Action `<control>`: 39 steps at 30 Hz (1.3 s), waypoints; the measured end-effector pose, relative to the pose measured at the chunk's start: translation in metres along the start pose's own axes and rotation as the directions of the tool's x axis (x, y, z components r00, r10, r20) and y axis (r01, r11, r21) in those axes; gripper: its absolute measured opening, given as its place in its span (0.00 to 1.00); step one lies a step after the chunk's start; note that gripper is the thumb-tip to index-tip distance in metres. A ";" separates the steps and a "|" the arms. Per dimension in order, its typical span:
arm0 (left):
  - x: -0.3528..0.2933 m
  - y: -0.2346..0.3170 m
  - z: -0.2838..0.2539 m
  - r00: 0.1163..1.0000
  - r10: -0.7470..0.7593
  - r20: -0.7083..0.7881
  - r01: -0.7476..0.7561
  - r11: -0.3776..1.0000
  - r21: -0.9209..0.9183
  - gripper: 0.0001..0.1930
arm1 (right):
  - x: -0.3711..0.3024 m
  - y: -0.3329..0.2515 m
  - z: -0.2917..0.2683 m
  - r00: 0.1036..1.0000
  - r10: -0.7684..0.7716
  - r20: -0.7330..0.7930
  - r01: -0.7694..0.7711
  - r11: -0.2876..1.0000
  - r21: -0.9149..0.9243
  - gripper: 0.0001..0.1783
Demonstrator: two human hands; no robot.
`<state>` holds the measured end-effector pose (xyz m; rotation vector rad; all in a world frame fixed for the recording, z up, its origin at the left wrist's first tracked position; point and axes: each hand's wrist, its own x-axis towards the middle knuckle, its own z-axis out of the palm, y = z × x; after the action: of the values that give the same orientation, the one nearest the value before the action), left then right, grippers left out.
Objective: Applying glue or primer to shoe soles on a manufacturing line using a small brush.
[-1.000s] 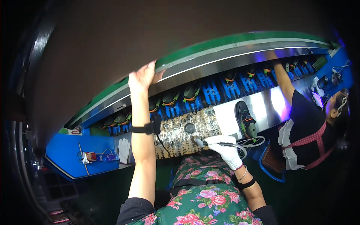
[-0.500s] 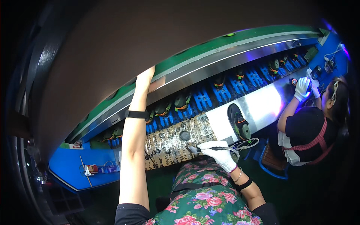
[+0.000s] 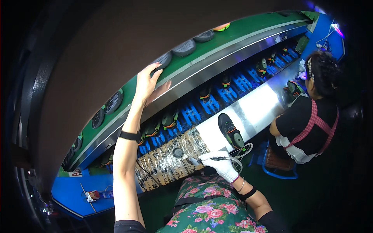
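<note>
Single head-worn fisheye view, looking down and forward, close over the conveyor belt (image 3: 241, 33)

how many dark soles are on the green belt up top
About 7, some unclear: one under the left hand, two right of it, four lower left. The colourful one is not counted.

My left hand (image 3: 147, 83) reaches a dark rubber sole (image 3: 163, 60) on the green conveyor belt (image 3: 248, 29); behind the steel bench's (image 3: 256, 106) near edge lies a black shoe (image 3: 230, 130), right of my gloved right hand (image 3: 220, 165).
</note>
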<state>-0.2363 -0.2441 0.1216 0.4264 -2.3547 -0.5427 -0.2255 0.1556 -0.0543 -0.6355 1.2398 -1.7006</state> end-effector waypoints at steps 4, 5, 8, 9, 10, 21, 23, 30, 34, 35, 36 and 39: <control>0.033 0.031 0.044 0.996 -0.074 0.048 0.072 0.997 0.038 0.15 | -0.005 0.000 -0.005 0.999 -0.023 -0.028 0.022 0.999 -0.032 0.12; 0.036 0.037 0.049 0.995 -0.082 0.050 0.084 0.996 -0.026 0.15 | -0.007 -0.001 -0.005 0.999 -0.024 -0.040 0.023 0.999 -0.032 0.12; 0.033 0.034 0.050 0.995 -0.095 -0.007 0.092 0.975 -0.204 0.14 | -0.007 0.004 -0.006 0.996 -0.058 -0.064 0.059 0.998 0.012 0.12; 0.028 0.031 0.048 0.992 -0.111 -0.066 0.085 0.945 -0.315 0.14 | -0.007 0.006 -0.007 0.993 -0.086 -0.076 0.090 0.994 0.056 0.12; 0.020 0.051 0.042 0.975 -0.221 -0.003 0.190 0.847 -0.497 0.14 | -0.006 0.006 -0.009 0.994 -0.039 -0.107 0.053 0.990 0.132 0.12; -0.183 0.061 -0.091 0.697 -0.401 -0.594 0.001 0.829 -0.559 0.14 | -0.008 -0.022 -0.012 0.930 -0.172 -0.326 0.202 0.978 0.059 0.06; -0.205 0.060 -0.103 0.706 -0.595 -0.384 0.165 0.665 -0.728 0.16 | -0.008 -0.013 -0.023 0.861 -0.406 -0.306 0.268 0.873 -0.408 0.17; -0.259 0.050 -0.029 0.726 -0.578 0.372 0.645 0.383 -0.662 0.12 | -0.006 -0.071 0.005 0.890 -0.444 -0.107 0.362 0.829 -0.427 0.16; -0.288 0.056 0.023 0.649 -0.455 0.610 0.718 0.101 -0.689 0.13 | -0.009 -0.074 0.029 0.933 -0.359 -0.003 0.349 0.909 -0.229 0.22; -0.296 0.060 0.029 0.618 -0.436 0.654 0.723 -0.011 -0.690 0.14 | -0.012 -0.070 0.032 0.944 -0.328 -0.015 0.321 0.931 -0.174 0.22; -0.304 0.067 0.033 0.549 -0.508 0.663 0.764 -0.017 -0.645 0.21 | -0.014 -0.072 0.027 0.956 -0.294 0.019 0.282 0.895 -0.346 0.19; -0.325 0.100 0.051 0.543 -0.502 0.673 0.590 -0.342 -0.731 0.34 | -0.017 -0.072 0.031 0.961 -0.251 -0.115 0.261 0.962 0.083 0.10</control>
<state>-0.0529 -0.0027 -0.0408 0.8313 -0.8837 -2.5164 -0.2188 0.1625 0.0249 -0.6792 1.1764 -2.0187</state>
